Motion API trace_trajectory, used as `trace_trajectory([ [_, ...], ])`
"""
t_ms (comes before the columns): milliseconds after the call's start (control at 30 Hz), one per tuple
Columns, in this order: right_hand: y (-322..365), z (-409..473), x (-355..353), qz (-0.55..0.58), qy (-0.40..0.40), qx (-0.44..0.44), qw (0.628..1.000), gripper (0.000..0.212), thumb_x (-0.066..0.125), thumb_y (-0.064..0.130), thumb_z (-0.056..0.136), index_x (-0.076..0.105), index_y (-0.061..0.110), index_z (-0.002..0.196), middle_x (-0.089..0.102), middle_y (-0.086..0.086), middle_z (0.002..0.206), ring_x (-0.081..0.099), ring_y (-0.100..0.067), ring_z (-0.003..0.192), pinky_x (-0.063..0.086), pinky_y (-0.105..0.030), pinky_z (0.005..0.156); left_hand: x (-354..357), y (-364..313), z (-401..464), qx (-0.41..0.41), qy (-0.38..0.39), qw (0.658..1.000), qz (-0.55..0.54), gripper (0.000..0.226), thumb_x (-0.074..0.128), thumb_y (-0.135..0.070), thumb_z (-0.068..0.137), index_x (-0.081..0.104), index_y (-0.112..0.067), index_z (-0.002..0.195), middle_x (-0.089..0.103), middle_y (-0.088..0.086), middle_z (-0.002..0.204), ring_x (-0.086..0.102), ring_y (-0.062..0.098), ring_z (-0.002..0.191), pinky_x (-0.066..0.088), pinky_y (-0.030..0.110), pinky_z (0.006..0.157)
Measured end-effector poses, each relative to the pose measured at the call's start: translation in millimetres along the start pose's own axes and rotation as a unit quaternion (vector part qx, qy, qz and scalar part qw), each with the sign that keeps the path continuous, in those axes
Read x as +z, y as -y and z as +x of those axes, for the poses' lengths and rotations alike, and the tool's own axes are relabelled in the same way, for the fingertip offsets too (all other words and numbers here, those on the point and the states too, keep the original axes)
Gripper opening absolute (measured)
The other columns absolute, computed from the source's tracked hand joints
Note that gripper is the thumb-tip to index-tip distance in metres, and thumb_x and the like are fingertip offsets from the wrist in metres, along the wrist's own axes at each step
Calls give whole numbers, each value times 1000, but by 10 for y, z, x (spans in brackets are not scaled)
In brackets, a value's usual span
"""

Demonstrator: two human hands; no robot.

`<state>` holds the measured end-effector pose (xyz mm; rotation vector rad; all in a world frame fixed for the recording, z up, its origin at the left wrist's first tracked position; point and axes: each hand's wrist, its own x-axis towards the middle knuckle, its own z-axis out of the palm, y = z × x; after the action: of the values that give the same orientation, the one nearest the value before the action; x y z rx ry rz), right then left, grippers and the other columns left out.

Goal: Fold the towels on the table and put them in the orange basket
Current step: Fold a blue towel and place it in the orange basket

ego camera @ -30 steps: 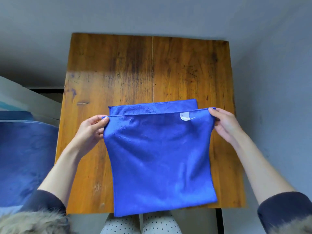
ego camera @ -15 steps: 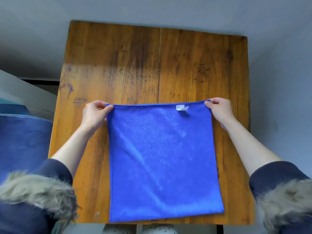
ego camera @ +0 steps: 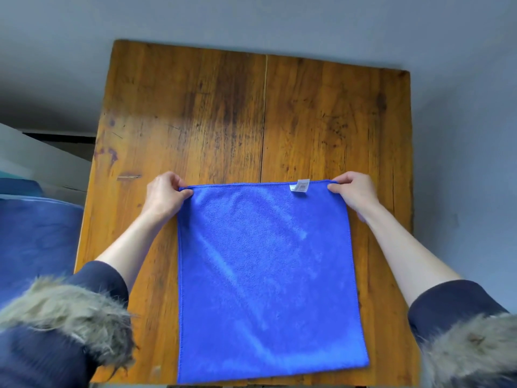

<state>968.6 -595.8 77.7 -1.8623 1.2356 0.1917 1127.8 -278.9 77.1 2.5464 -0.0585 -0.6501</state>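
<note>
A blue towel (ego camera: 265, 278) lies folded in half on the wooden table (ego camera: 251, 113), its near fold at the table's front edge. A small white label (ego camera: 300, 186) sits near its far right corner. My left hand (ego camera: 165, 194) pinches the far left corner of the towel. My right hand (ego camera: 354, 193) pinches the far right corner. Both far edges lie lined up on each other. The orange basket is not in view.
A blue fabric surface (ego camera: 33, 242) lies left of the table, with a white ledge (ego camera: 42, 161) behind it. Grey walls run behind and to the right of the table. My fur-trimmed dark sleeves fill the bottom corners.
My hands carried the towel's upper edge away from me and laid it down on the far edge, so the lower layer no longer shows. The towel now lies flat.
</note>
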Motion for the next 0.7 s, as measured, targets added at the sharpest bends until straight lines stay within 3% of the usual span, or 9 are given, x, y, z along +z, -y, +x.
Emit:
trace_trajectory([
  [133,33,-36,-71,28,21,10,999,4,66,12,84,64,14,81,61,-3,90,57,-15,83,44,-24,59,-73,32,-14,-4,24,1000,5,16,72,-12,76,57,-12,75,59,6,77,51,24,79,33,28,66],
  [300,91,-196,-361,140,60,5,988,3,64,5,85,66,6,87,66,-6,83,62,-15,78,51,-22,67,-358,11,-110,-33,112,981,-155,21,73,-11,78,54,-13,70,56,2,69,49,15,63,36,24,56],
  [433,190,-481,-712,240,99,-15,966,10,59,5,89,68,6,84,72,-4,77,68,-9,69,54,-16,59,-845,-51,-324,22,156,962,-221,19,72,-5,78,55,-10,71,65,3,69,62,7,61,49,16,60],
  [600,477,-861,-1128,294,85,-66,950,10,60,8,88,70,8,86,72,-6,85,68,-12,78,55,-20,66,-1442,-301,-573,96,164,952,-238,17,70,-5,80,56,-10,71,70,2,71,64,12,67,50,30,72],
  [700,739,-1064,-1370,320,75,-105,939,10,58,4,89,68,5,87,72,-7,83,67,-12,77,56,-21,68,-1778,-549,-676,137,139,948,-251,18,70,-5,80,56,-13,71,68,4,73,60,11,61,47,29,59],
])
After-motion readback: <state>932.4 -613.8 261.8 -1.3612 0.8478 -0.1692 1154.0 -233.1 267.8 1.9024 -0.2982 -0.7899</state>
